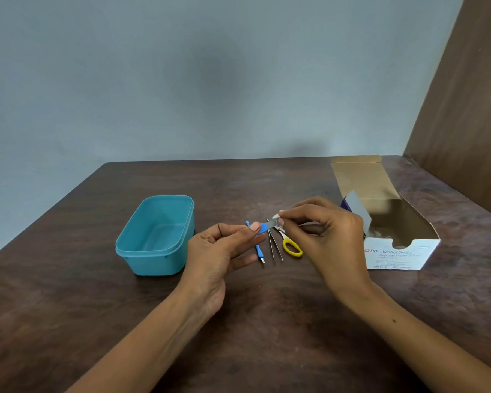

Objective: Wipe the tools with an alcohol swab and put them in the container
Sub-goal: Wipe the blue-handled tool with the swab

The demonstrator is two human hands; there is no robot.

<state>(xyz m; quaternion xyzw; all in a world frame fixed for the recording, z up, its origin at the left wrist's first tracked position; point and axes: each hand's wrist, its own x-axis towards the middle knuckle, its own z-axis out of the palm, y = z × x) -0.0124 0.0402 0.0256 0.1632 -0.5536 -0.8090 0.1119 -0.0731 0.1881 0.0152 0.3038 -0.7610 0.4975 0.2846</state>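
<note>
- Two bare forearms are reaching in from the bottom edge over the dark brown wood-grain table [68,321].
- Left hand [221,251] is pinching a small tool with a blue handle and a flat grey metal blade [267,226] between thumb and forefinger, the other fingers lying loosely uncurled below it.
- Right hand [326,236] is pinching a small white alcohol swab [276,216] at its fingertips, and the swab is touching the far end of the grey blade (both raised just above the table).
- Lying on the table beneath the hands, side by side: a thin blue-handled cuticle pusher with a metal tip [258,249], silver metal tweezers [275,248] and small scissors with yellow loop handles [292,246], whose blades are partly hidden by the right hand.
- Teal rectangular plastic container [153,236] is sitting open on the left, near the left hand, with nothing showing inside it.
- White cardboard box printed "BD Alcohol Swabs" [394,256] is standing on the right with its flap [360,177] folded back.
</note>
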